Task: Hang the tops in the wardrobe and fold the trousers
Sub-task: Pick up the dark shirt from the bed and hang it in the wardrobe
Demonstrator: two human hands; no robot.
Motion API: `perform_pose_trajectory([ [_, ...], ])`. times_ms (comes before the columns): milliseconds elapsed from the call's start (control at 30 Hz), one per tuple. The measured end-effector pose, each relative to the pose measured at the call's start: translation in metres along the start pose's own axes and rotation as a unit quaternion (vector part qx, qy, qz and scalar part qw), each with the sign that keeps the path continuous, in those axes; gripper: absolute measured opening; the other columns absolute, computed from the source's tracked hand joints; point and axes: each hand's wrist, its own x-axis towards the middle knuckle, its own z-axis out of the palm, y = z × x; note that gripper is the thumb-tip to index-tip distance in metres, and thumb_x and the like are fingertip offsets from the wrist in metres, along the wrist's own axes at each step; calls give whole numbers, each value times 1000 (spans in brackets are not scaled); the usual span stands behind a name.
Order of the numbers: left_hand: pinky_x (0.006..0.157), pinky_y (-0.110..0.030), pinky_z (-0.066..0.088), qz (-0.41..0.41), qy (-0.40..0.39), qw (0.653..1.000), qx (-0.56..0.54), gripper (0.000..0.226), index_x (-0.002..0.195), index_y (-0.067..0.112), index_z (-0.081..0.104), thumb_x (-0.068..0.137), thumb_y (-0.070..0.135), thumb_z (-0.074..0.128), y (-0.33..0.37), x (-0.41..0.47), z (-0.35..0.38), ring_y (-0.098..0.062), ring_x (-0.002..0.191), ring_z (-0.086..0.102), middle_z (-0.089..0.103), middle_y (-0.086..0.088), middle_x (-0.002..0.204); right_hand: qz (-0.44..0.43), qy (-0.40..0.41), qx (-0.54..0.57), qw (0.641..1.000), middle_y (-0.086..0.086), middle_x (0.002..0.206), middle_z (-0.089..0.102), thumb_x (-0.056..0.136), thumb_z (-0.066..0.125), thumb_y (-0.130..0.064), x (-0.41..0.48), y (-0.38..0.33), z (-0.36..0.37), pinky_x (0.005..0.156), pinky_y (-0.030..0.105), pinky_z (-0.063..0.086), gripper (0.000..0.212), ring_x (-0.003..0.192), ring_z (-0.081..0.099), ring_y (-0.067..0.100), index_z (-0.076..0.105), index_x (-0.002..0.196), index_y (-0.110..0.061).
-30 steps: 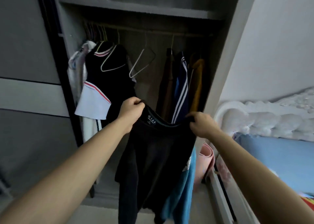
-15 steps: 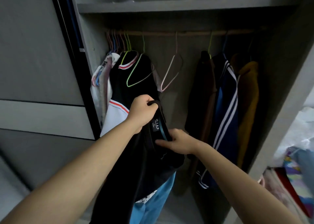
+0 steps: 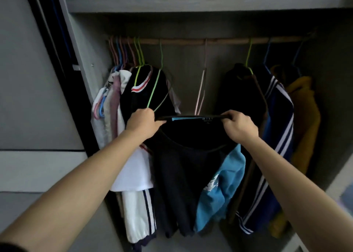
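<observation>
A black top (image 3: 183, 167) with a blue part at its lower right hangs stretched between my hands in front of the open wardrobe. My left hand (image 3: 143, 122) grips the left end of its neckline, and my right hand (image 3: 239, 126) grips the right end, so the collar is pulled taut and level. Just above my left hand hangs an empty green hanger (image 3: 157, 91). An empty pink hanger (image 3: 201, 91) hangs from the wooden rail (image 3: 191, 41) behind the collar.
Several clothes hang on the rail: a black top with a red and white collar (image 3: 141, 87) at left, a dark garment (image 3: 242, 98), a navy striped jacket (image 3: 277, 129) and a yellow one (image 3: 305, 118) at right. A shelf (image 3: 191, 4) runs above. The sliding door (image 3: 34, 98) stands left.
My right hand has slid from the middle of the neckline to its right end. The collar is now spread wide and raised closer to the rail. The view has moved nearer the wardrobe.
</observation>
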Motion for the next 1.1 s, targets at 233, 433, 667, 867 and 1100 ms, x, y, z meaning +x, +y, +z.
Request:
perform_pose_trajectory([
  [233, 51, -33, 59, -44, -189, 879, -437, 13, 87, 9, 66, 96, 16, 59, 3, 48, 27, -21, 70, 70, 69, -10, 85, 121, -160, 102, 974, -7, 83, 66, 64, 59, -28, 19, -18, 0, 68, 29, 50, 32, 84, 60, 17, 68, 94, -22],
  [433, 54, -28, 45, 0, -114, 903, -415, 24, 68, 11, 57, 89, 20, 60, 4, 66, 42, -26, 63, 59, 57, -7, 65, 135, 14, 258, 957, 9, 116, 68, 91, 60, -53, 59, -79, 41, 79, 32, 52, 46, 103, 66, 23, 58, 124, -21],
  [667, 61, -31, 47, 79, -126, 926, -348, 23, 68, 12, 59, 85, 27, 62, 2, 66, 48, -28, 71, 63, 62, -4, 67, 107, 215, 159, 958, 9, 118, 68, 102, 44, -28, 60, -112, 55, 86, 32, 48, 33, 110, 61, 28, 65, 124, -15],
  [867, 68, -32, 52, 105, -111, 923, -353, 8, 73, 20, 58, 79, 20, 63, 6, 62, 55, -25, 77, 63, 66, -2, 78, 101, 288, 213, 928, 0, 110, 67, 103, 45, -37, 19, -108, 37, 88, 32, 48, 34, 106, 61, 17, 63, 123, -17],
  [1100, 65, -33, 46, -53, -276, 770, -573, 10, 79, 12, 55, 89, 14, 51, 36, 41, 68, -23, 73, 57, 57, -10, 78, 110, 269, 287, 913, 21, 82, 56, 103, 45, -45, -73, -46, 49, 70, 46, 45, 55, 75, 53, 28, 60, 98, 8],
])
